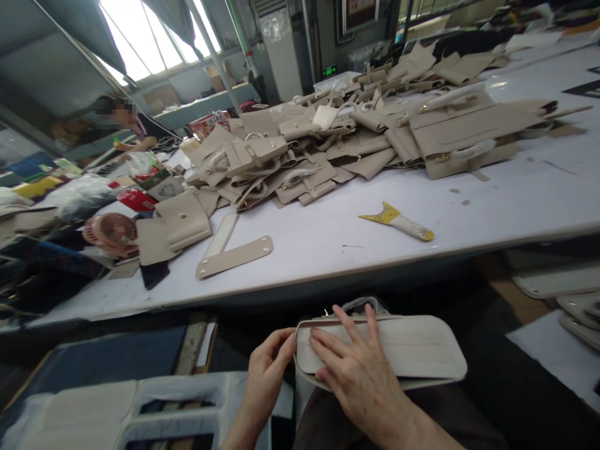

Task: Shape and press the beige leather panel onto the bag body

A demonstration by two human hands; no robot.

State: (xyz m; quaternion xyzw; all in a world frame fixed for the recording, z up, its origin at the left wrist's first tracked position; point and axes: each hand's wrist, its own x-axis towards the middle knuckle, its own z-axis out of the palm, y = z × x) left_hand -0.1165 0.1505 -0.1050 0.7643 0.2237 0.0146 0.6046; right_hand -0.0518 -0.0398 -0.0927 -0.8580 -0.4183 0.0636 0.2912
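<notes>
A beige handbag point(422, 347) lies over my lap, its long panel with rounded ends facing up. Behind its far edge a plastic-wrapped handle and a bit of metal hardware show. My right hand point(351, 362) rests on the panel with its fingers spread, pressing near the left end. At that left end, my left hand point(274, 356) pinches the bag's rim between thumb and fingers. The underside of the bag is hidden.
Across the white table point(300, 256) spreads a heap of beige bag parts point(328, 144). Nearer are a yellow-ended scraper-like tool point(398, 222), rounded strips point(234, 256) and a pink fan point(112, 232). White frames point(178, 397) lie at lower left. Another person point(135, 128) sits at far left.
</notes>
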